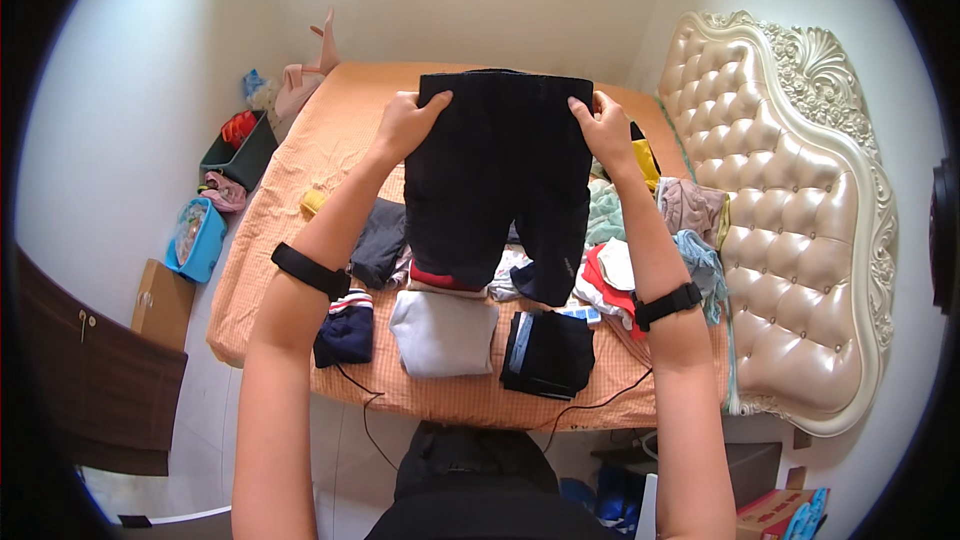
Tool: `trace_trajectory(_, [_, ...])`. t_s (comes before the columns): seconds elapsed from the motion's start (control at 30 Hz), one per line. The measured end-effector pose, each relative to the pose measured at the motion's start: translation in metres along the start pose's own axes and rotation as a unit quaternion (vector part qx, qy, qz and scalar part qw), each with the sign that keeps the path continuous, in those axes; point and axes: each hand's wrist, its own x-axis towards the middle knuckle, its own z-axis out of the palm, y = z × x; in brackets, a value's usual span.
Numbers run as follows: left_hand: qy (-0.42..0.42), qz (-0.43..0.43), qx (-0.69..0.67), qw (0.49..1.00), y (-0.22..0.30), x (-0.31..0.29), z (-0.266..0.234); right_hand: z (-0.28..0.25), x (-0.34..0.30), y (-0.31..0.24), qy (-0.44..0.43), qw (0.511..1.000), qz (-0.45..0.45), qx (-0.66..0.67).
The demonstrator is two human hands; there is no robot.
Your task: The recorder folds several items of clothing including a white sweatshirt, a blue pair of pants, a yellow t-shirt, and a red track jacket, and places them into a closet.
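A pair of black shorts [495, 160] hangs upright in front of me, waistband at the top and both legs downward. My left hand [408, 127] pinches the left end of the waistband, and my right hand [605, 130] pinches the right end. Below the shorts, along the near edge of the bed [330, 140], lie a folded light grey garment [443, 335], a folded black stack [565, 355] with a light blue strip, and a navy garment [345, 335] with white and red stripes. Part of the clothing behind the shorts is hidden.
Loose clothes lie on the right, among them a red and white garment [605, 275] and a light blue one [703, 265]. A dark grey garment [378, 240] is on the left. The tufted headboard [760, 200] borders the right; a blue basket [195, 245] stands on the floor left.
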Motion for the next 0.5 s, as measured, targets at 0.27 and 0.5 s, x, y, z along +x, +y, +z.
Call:
trace_trajectory(0.27, [-0.018, 0.045, -0.058, 0.997, 0.009, -0.014, 0.028, 0.013, -0.011, 0.006, 0.014, 0.993, -0.026, 0.111])
trace_trajectory(0.5, [-0.104, 0.019, -0.161, 0.981, 0.018, -0.032, 0.049, 0.028, -0.028, -0.028, -0.117, 0.977, -0.027, 0.179])
